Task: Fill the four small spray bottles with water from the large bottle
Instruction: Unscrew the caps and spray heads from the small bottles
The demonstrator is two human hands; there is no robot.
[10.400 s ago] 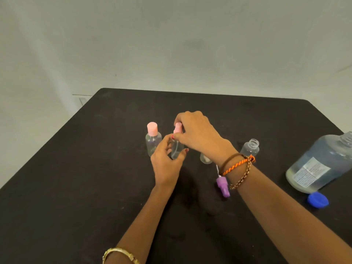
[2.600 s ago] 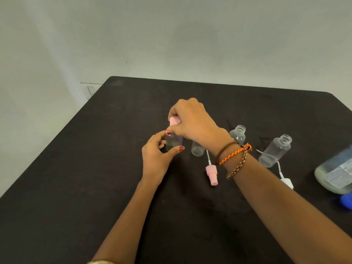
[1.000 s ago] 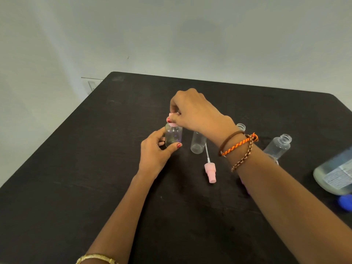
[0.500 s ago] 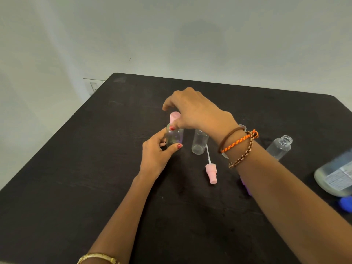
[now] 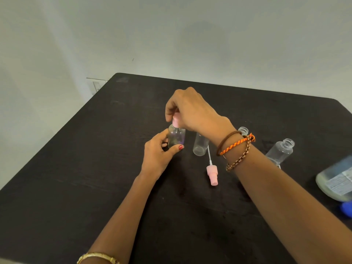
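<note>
Black table (image 5: 95, 187); capped spray bottle (image 5: 176, 138) inside left hand (image 5: 156, 157) grip.

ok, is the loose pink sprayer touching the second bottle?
Apart. The head view shows the pink sprayer lying on the table, bare tabletop between its tube tip and the second bottle.

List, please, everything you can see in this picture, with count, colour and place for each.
Small clear plastic spray bottle with pink sprayer top: one, clear, table centre, held.
Small clear plastic bottles without tops: three, clear; one beside the held bottle, one behind the right wrist, one further right.
Loose pink sprayer head with white tube: one, lying near centre.
Large clear plastic bottle with white label: one, right edge.
Blue cap: one, right edge, partly cut off.
Black table: one.
Left hand: grips the held bottle's body; gold bangle.
Right hand: pinches the pink top; three bracelets.
</note>
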